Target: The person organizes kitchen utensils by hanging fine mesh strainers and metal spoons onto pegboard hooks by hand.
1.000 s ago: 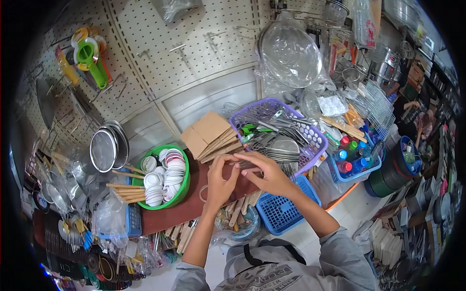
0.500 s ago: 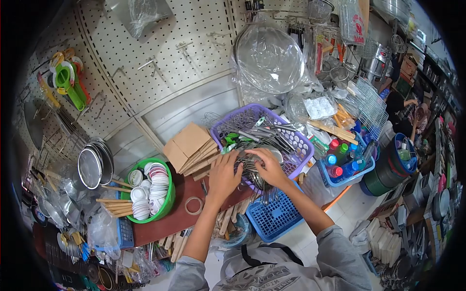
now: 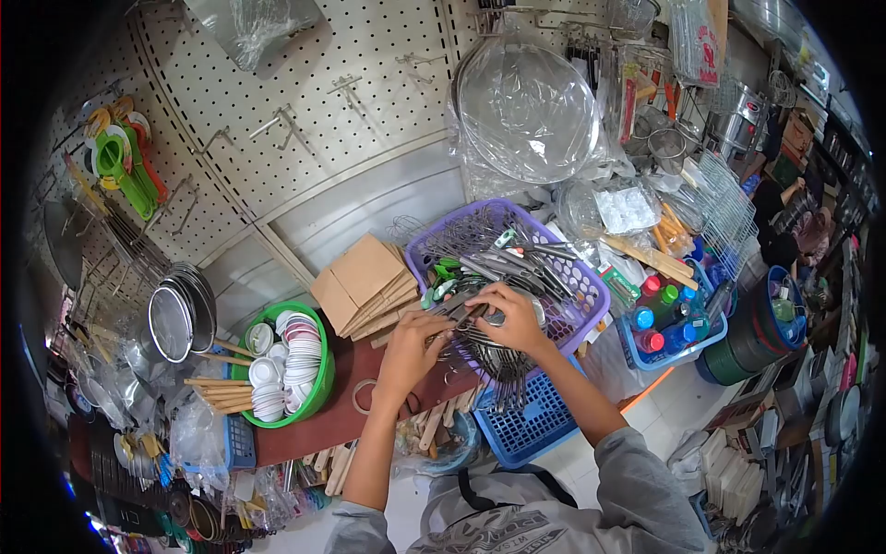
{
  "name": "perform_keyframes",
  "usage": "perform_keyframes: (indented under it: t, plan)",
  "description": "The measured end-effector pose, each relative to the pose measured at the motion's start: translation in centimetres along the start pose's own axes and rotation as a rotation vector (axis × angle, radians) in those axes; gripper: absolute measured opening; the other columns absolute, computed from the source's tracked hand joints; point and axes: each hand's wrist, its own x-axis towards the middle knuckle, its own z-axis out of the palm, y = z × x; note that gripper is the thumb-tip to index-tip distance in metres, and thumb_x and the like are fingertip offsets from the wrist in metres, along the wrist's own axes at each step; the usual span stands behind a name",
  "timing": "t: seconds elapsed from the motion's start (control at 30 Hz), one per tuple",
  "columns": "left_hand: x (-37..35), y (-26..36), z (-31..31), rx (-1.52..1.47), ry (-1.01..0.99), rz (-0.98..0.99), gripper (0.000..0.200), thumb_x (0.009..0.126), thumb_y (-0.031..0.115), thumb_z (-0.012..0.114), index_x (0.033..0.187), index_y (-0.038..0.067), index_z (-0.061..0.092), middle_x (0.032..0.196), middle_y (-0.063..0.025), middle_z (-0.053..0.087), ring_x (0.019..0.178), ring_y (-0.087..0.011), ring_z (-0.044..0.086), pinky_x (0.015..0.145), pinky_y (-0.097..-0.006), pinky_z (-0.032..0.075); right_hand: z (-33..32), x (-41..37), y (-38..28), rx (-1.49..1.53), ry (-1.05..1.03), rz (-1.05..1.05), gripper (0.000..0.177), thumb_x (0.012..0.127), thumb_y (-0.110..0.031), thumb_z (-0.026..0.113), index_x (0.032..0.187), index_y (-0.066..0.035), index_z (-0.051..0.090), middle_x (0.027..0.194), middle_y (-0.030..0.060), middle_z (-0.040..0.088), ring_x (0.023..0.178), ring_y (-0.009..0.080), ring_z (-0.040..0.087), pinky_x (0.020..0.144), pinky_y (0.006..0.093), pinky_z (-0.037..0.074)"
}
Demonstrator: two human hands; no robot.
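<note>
Both hands meet at the front edge of the purple basket, over a bundle of thin metal utensils whose narrow ends fan out toward me. My left hand is closed, fingertips around a dark, flat metal utensil. From the right, my right hand grips the same dark piece with bent fingers and thumb. Its exact kind is too small to make out. Behind the hands, more metal utensils with grey and black handles fill the basket, along with some bright green items.
Left of the hands lie stacked brown cardboard pieces and a green basket of small white bowls. A tape roll rests on the red-brown table. An empty blue basket is below; colourful bottles stand right.
My fingers have closed in on the dark metal piece, and my left hand has turned and lowered slightly. The whole view has shifted a little.
</note>
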Motion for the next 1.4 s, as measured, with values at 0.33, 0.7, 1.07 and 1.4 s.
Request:
perform_keyframes:
  t: [0.33,0.7,1.07,1.4]
  plan:
    - [-0.3,-0.2,-0.2,-0.018,0.015,0.062,0.032,0.087,0.006,0.074,0.118,0.014,0.080,0.132,-0.0080,0.072,0.121,-0.0329,0.062,0.107,-0.0439,0.050,-0.4,-0.4,0.5,0.196,-0.027,0.031,0.045,0.080,-0.005,0.072,0.124,-0.013,0.073,0.129,0.0068,0.069,0.076,0.0178,0.069,0.069,0.0304,0.056]
    - [-1.0,0.6,-0.8,0.155,0.063,0.167,0.038,0.085,0.012,0.075,0.122,0.020,0.079,0.130,-0.0002,0.074,0.124,-0.0282,0.061,0.108,-0.0441,0.048,-1.9,0.6,0.2,0.135,-0.185,0.069,0.041,0.091,-0.013,0.073,0.131,-0.021,0.074,0.121,0.0050,0.068,0.086,0.0150,0.072,0.075,0.0305,0.059]
    - [-1.8,1.6,-2.1,0.215,0.130,0.202,0.035,0.081,0.015,0.078,0.115,0.024,0.083,0.122,0.0051,0.078,0.121,-0.0223,0.063,0.107,-0.0407,0.041,-1.6,0.3,1.2,0.027,-0.082,-0.083,0.046,0.090,-0.005,0.071,0.131,-0.024,0.074,0.115,0.0056,0.070,0.084,0.0219,0.071,0.077,0.0340,0.059]
    - [-3.2,0.4,-4.4,-0.028,0.106,0.136,0.032,0.087,0.018,0.079,0.118,0.011,0.077,0.129,-0.0050,0.073,0.120,-0.0281,0.064,0.104,-0.0456,0.047,-3.2,0.5,-4.2,-0.351,-0.086,-0.163,0.044,0.091,-0.022,0.074,0.132,-0.039,0.073,0.109,0.0009,0.068,0.083,0.0222,0.069,0.069,0.0359,0.056]
